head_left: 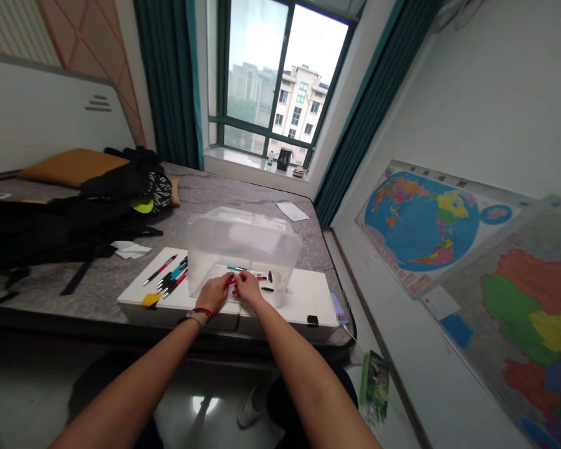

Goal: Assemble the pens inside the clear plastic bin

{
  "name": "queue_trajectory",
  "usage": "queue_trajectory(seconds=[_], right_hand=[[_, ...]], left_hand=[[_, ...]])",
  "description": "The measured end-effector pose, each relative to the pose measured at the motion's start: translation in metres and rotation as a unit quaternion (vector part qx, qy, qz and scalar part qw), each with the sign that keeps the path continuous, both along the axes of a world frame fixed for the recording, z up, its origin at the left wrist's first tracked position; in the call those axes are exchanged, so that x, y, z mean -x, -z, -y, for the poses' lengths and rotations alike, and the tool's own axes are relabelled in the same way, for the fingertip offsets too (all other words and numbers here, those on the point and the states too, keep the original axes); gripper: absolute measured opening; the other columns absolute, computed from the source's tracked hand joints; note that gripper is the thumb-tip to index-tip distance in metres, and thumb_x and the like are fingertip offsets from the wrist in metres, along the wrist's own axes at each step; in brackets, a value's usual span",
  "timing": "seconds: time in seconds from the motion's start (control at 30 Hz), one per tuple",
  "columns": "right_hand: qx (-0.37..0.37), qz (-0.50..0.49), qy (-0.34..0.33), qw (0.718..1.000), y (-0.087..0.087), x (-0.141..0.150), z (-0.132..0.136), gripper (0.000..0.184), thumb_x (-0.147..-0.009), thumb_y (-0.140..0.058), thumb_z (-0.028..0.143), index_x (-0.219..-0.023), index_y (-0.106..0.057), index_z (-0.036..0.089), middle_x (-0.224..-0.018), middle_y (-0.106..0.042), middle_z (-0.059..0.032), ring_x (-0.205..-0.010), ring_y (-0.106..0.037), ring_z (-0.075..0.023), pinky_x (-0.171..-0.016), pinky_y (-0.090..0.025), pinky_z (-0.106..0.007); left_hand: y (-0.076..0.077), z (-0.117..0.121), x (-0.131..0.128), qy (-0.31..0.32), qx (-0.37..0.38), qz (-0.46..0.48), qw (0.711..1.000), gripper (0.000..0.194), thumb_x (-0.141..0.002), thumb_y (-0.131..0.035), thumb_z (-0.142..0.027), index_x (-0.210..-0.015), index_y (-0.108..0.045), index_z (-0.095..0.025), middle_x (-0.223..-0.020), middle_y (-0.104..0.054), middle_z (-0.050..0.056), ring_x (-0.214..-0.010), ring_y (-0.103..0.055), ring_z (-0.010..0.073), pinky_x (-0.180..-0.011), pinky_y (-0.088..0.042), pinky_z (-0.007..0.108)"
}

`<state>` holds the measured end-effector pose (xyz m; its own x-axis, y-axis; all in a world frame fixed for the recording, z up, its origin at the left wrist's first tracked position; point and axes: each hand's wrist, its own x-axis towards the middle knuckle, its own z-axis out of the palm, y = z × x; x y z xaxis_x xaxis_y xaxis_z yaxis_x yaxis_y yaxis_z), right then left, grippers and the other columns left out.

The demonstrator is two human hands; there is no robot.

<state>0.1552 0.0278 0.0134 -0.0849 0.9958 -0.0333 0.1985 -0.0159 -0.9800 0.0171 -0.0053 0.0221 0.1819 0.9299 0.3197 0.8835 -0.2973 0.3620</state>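
Note:
My left hand (215,292) and my right hand (247,287) meet at the mouth of a clear plastic bin (243,236). Between their closed fingertips is a red pen (230,282), or a part of one; the fingers cover much of it. Inside the bin, just past the hands, lie a teal pen piece (236,268) and small pen parts (267,289), one of them black. Left of the bin, several assembled-looking pens (172,278) in red, teal and black lie side by side, with a single red-and-black pen (159,270) apart from them.
White boxes (308,290) support the bin and pens on a grey marbled mattress (243,187). Black clothing (51,227) and a brown cushion (75,167) lie at the left. A white paper (292,211) is behind the bin; a green box (374,383) stands low at the right.

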Motion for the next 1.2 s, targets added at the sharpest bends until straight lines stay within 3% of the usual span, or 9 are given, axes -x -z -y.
queue_trajectory(seconds=[0.13,0.27,0.37,0.5,0.6,0.8,1.0,1.2], right_hand=[[0.008,0.054,-0.094,0.994,-0.006,-0.012,-0.009,0.051,-0.083,-0.051,0.064,-0.058,-0.053,0.019,-0.043,-0.050,0.0036,-0.034,-0.048,-0.0091,-0.038,-0.036,-0.019],[0.016,0.051,-0.097,0.994,-0.005,-0.019,-0.010,0.061,-0.081,-0.044,0.072,-0.053,-0.052,0.018,-0.042,-0.050,0.0022,-0.033,-0.045,-0.0088,-0.038,-0.034,-0.020],[0.020,0.015,-0.087,0.996,-0.003,-0.020,-0.005,0.055,-0.085,-0.042,0.068,-0.066,-0.055,0.018,-0.047,-0.055,0.0013,-0.034,-0.048,-0.0106,-0.038,-0.036,-0.022],[-0.001,-0.016,-0.067,0.998,-0.003,-0.021,0.000,0.035,-0.080,-0.060,0.053,-0.086,-0.054,0.019,-0.055,-0.059,0.0037,-0.039,-0.051,-0.0100,-0.039,-0.040,-0.020],[-0.018,-0.001,-0.069,0.997,-0.001,-0.023,0.001,0.032,-0.079,-0.063,0.049,-0.082,-0.053,0.019,-0.057,-0.059,0.0041,-0.041,-0.052,-0.0087,-0.041,-0.041,-0.019],[-0.044,0.033,-0.081,0.995,0.005,-0.027,0.002,0.041,-0.088,-0.046,0.055,-0.071,-0.054,0.018,-0.052,-0.056,0.0031,-0.038,-0.049,-0.0084,-0.040,-0.038,-0.019],[-0.051,0.026,-0.059,0.997,0.002,-0.026,0.006,0.028,-0.083,-0.057,0.049,-0.086,-0.053,0.021,-0.051,-0.055,0.0079,-0.039,-0.051,-0.0102,-0.041,-0.037,-0.019],[-0.070,0.077,-0.049,0.993,-0.001,-0.026,0.008,0.034,-0.089,-0.047,0.050,-0.072,-0.052,0.022,-0.050,-0.054,0.0057,-0.041,-0.049,-0.0107,-0.045,-0.038,-0.021]], left_hand=[[0.001,-0.001,0.001,0.008,0.001,0.014,1.000,0.039,-0.089,-0.039,-0.022,-0.125,-0.054,-0.023,-0.097,-0.071,0.009,-0.089,-0.064,0.0212,-0.082,-0.045,0.030],[0.001,-0.001,0.001,0.026,0.006,0.019,0.999,0.036,-0.091,-0.039,-0.023,-0.123,-0.055,-0.023,-0.094,-0.070,0.008,-0.089,-0.064,0.0206,-0.083,-0.044,0.030],[0.000,-0.001,0.001,0.015,0.005,0.015,1.000,0.035,-0.091,-0.039,-0.023,-0.122,-0.055,-0.022,-0.092,-0.070,0.008,-0.086,-0.064,0.0205,-0.080,-0.044,0.029],[-0.001,0.000,0.000,0.006,0.001,0.000,1.000,0.035,-0.091,-0.038,-0.023,-0.122,-0.054,-0.021,-0.092,-0.070,0.009,-0.085,-0.064,0.0214,-0.078,-0.043,0.030],[0.000,0.001,-0.001,0.005,0.006,-0.010,1.000,0.034,-0.091,-0.039,-0.023,-0.122,-0.054,-0.021,-0.092,-0.070,0.009,-0.086,-0.064,0.0212,-0.080,-0.043,0.030],[0.001,0.000,-0.003,0.021,0.002,-0.045,0.999,0.035,-0.092,-0.037,-0.025,-0.123,-0.054,-0.022,-0.092,-0.069,0.009,-0.086,-0.064,0.0218,-0.079,-0.042,0.030],[-0.003,0.003,-0.004,0.022,0.001,-0.048,0.999,0.032,-0.093,-0.036,-0.027,-0.119,-0.056,-0.022,-0.092,-0.070,0.009,-0.085,-0.064,0.0206,-0.078,-0.042,0.029],[-0.004,0.003,-0.003,0.039,-0.007,-0.035,0.999,0.033,-0.095,-0.035,-0.031,-0.119,-0.056,-0.023,-0.094,-0.070,0.009,-0.085,-0.064,0.0202,-0.078,-0.042,0.029]])
